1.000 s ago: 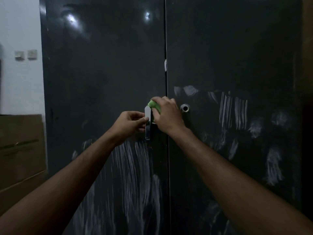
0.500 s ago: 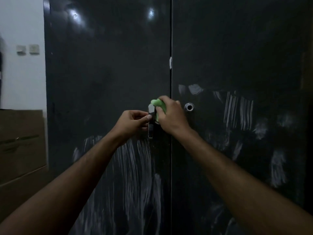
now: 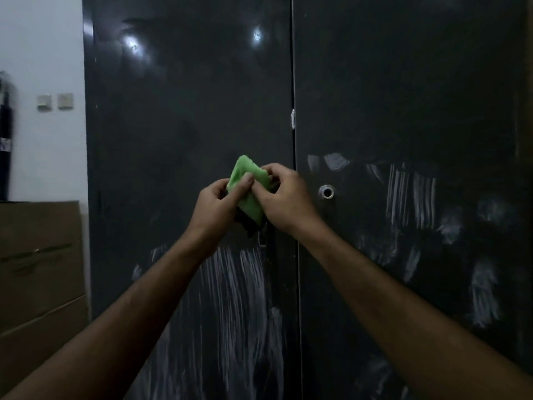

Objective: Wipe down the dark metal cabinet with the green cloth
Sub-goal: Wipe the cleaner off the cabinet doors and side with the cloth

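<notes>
I see the cloth (image 3: pixel 248 187) has come off the handle (image 3: pixel 262 240); my left hand (image 3: pixel 215 207) and right hand (image 3: pixel 284 197) both pinch it. I judge I'm refolding before wiping the streaked cabinet (image 3: pixel 187 111).

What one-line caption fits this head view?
Both hands, left hand and right hand, hold a green cloth before the streaked dark metal cabinet.

One cloth (image 3: pixel 248 188), two cabinet doors (image 3: pixel 187 116), two wall switches (image 3: pixel 54 101)

A crumpled green cloth (image 3: pixel 248 188) is held before the dark cabinet (image 3: pixel 184 116), whose closed doors are streaked with white smears.
</notes>
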